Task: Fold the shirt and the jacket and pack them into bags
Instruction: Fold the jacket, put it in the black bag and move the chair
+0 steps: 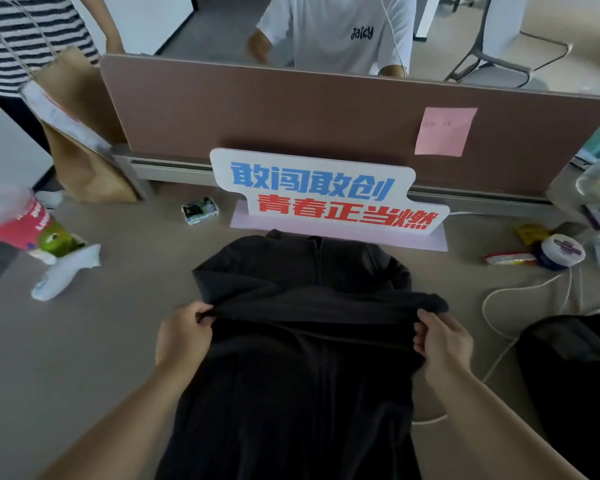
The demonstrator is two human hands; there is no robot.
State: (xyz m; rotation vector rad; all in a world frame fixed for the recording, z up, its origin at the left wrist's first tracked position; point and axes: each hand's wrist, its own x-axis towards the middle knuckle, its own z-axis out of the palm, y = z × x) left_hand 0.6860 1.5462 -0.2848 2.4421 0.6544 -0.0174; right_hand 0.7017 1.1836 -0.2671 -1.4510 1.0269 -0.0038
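Observation:
A dark zip jacket (302,271) lies on the desk in front of me, collar toward the partition. Its lower part is lifted off the desk and hangs down to the bottom of the view. My left hand (182,336) pinches a raised fold of the jacket at its left edge. My right hand (442,341) pinches the same fold at its right edge. A second dark garment (572,362) lies at the right edge of the desk. A brown paper bag (84,133) with white cord handles stands at the far left against the partition.
A white sign (323,192) with blue and red characters stands just behind the collar. A red cup (14,216) and crumpled tissue (66,271) sit at left, a small packet (200,210) near the partition (291,112). White cables (499,299), snacks and a tape roll (561,251) lie at right. Two people stand beyond.

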